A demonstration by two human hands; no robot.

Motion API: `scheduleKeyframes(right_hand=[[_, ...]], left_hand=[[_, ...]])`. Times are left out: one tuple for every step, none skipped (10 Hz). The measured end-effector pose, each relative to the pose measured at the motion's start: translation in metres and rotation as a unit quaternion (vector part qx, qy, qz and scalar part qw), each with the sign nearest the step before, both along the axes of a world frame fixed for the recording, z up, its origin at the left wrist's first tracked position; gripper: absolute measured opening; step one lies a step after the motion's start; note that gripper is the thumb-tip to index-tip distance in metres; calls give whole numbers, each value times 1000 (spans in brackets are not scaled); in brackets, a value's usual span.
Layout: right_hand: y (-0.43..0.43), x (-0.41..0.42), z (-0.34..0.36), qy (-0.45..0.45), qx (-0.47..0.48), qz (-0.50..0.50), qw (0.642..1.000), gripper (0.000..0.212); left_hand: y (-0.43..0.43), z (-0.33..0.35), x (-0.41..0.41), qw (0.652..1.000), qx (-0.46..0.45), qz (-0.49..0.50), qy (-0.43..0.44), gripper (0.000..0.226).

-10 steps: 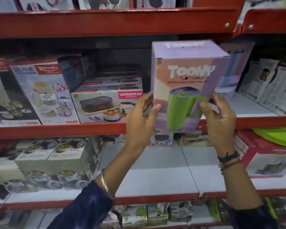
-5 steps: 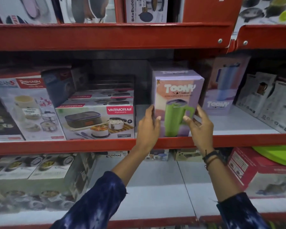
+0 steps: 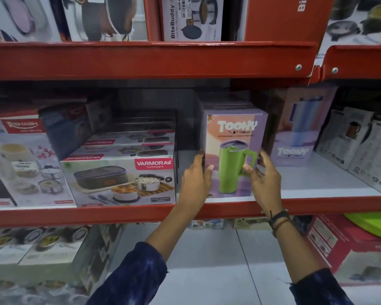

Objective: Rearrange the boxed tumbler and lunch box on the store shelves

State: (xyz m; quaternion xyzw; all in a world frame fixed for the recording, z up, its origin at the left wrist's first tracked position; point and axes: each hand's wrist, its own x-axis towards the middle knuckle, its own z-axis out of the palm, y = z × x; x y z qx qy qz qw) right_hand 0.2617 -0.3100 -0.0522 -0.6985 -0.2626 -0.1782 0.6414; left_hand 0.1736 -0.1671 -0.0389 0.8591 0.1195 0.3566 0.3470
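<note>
red shelf (image 3: 119, 213) — white deck | tumbler box (image 3: 234, 155) upright | stocked store aisle

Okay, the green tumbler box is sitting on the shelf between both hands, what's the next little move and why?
Probably let go and draw both hands back. The Toony tumbler box looks upright and seated on the middle shelf, near its front edge, between the Varmora lunch box and the blue tumbler box. The left hand and right hand only flank its sides.

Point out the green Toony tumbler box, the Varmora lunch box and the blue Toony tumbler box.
green Toony tumbler box (image 3: 234, 137), head view, front face under the logo.
Varmora lunch box (image 3: 119, 179), head view, front face.
blue Toony tumbler box (image 3: 295, 148), head view, front face.
</note>
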Motion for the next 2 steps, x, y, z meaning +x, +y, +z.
scheduleKeyframes(right_hand=[[1,-1,0,-4,-20,-6,1000,53],[7,-14,3,-35,-65,-108,991,55]], left_hand=[[1,-3,0,1000,-13,-3,0,45],[-5,4,-8,1000,-28,-12,3,49]])
